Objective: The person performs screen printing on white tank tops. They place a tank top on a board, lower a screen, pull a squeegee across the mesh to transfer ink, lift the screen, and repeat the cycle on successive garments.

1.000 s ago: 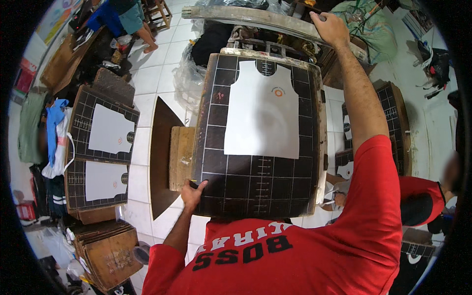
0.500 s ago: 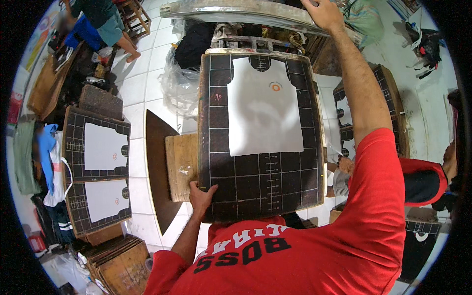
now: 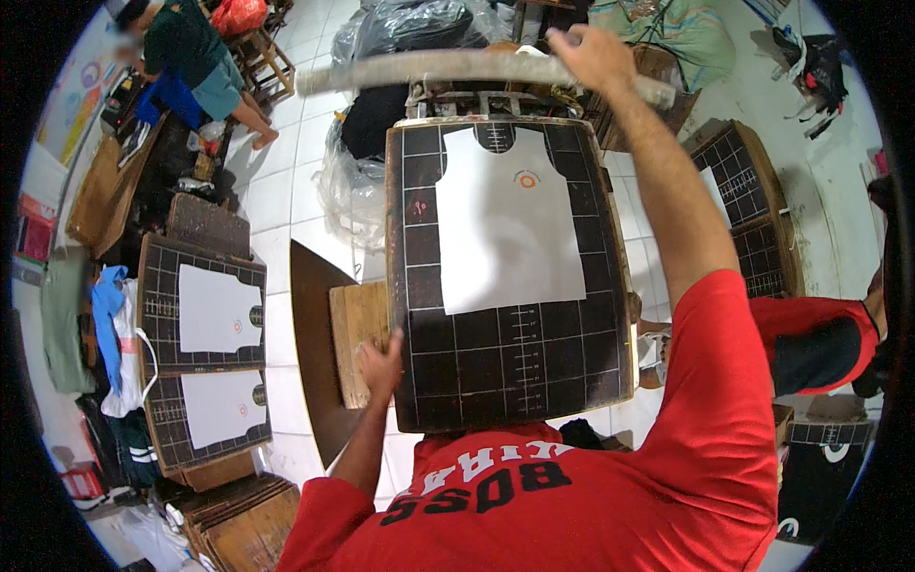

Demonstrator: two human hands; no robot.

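Observation:
A white shirt panel (image 3: 510,229) with a small orange round print on its chest lies flat on a black gridded board (image 3: 467,381) in front of me. At the board's far end, a long pale frame (image 3: 410,71) is seen edge-on and smeared by motion. My right hand (image 3: 596,62) is over the frame's right part, fingers stretched apart; whether it touches the frame I cannot tell. My left hand (image 3: 381,370) is beside the board's left edge, above a wooden block (image 3: 353,324), thumb and fingers apart with nothing in them.
On the left, another gridded board (image 3: 162,381) bears two similar white panels (image 3: 219,310). A co-worker's leg in red and black shorts (image 3: 815,348) is at the right, below a further board (image 3: 743,181). Another person (image 3: 205,71) stands far left. Clear plastic bags (image 3: 348,191) lie beyond.
The frame has tilted more edge-on, and my right hand's grip on it has loosened. My left hand has come off the board's edge. White panels have shifted on the right-hand board.

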